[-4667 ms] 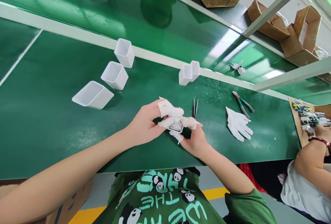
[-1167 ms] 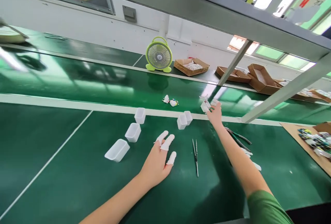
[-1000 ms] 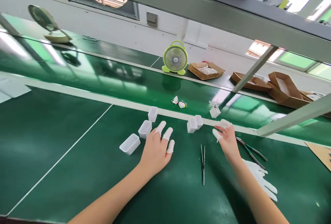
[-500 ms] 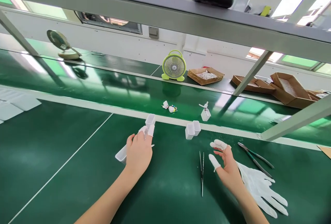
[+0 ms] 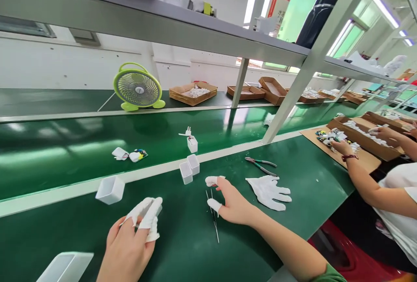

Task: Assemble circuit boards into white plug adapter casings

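My left hand (image 5: 132, 234), with white finger cots on its fingertips, is closed around something pale and mostly hidden by the fingers. An open white plastic box (image 5: 110, 190) stands just beyond it, and part of another white box (image 5: 67, 267) lies at the lower left. My right hand (image 5: 228, 199) is open, thumb and fingers apart, also in white finger cots. It is over or beside metal tweezers (image 5: 215, 223); whether it touches them I cannot tell. Two small white boxes (image 5: 186, 172) stand together between the hands, farther back.
Green-handled pliers (image 5: 262, 165) and a white glove (image 5: 270, 191) lie to the right. Beyond the pale strip are a plug in a white box (image 5: 192, 144) and small circuit parts (image 5: 138, 155). A green fan (image 5: 138, 88) stands behind. At right, a co-worker's arm (image 5: 368, 182) reaches over cardboard.
The view has swung to the right, bringing a co-worker into sight. My left hand has drawn back from the white box at the strip. My right hand has moved closer to the tweezers.
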A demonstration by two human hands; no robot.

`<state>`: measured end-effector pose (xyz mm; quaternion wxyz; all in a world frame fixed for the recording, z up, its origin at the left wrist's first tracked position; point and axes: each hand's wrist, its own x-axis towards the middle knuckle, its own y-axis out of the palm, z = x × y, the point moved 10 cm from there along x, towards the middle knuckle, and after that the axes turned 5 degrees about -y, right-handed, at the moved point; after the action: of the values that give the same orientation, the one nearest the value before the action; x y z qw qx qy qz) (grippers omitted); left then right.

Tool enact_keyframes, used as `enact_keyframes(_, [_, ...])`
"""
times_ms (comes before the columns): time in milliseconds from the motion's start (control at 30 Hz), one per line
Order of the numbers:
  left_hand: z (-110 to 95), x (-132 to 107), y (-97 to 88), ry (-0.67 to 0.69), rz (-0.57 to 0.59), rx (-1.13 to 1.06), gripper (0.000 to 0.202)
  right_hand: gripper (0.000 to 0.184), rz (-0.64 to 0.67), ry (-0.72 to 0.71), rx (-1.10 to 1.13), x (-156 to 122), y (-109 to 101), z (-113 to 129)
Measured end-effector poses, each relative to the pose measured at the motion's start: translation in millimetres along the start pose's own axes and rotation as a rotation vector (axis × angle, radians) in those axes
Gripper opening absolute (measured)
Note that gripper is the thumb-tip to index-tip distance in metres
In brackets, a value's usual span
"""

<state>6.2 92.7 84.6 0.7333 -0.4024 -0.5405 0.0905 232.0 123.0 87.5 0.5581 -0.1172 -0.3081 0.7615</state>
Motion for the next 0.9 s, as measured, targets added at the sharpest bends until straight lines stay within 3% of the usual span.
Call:
enact_keyframes(233, [30,6,3.9,-0.303,0.038,-0.067,0.049,0.048,-0.001,-0.038,-0.062,-5,-3,6])
enact_keyframes(500, [42,-2,19.9,-0.587,0.107,-0.433,0.041,0.046,0.024,-0.082,-0.167,-3,0,3])
enact_keyframes(633, [42,-2,28.4,-0.654,0.214,-0.484,0.056,0.048,-0.024,-0.123,-0.241,-3,3,-26])
enact_keyframes(800, [42,-1,39.6,-0.760,0.378,-0.651,0.099,0.057,-0.145,-0.230,-0.296,-5,0,-82])
enact_keyframes(900, [35,-2,45.4,-0.801,0.477,-0.758,0.111,0.056,-0.169,-0.232,-0.270,-7,-6,-116])
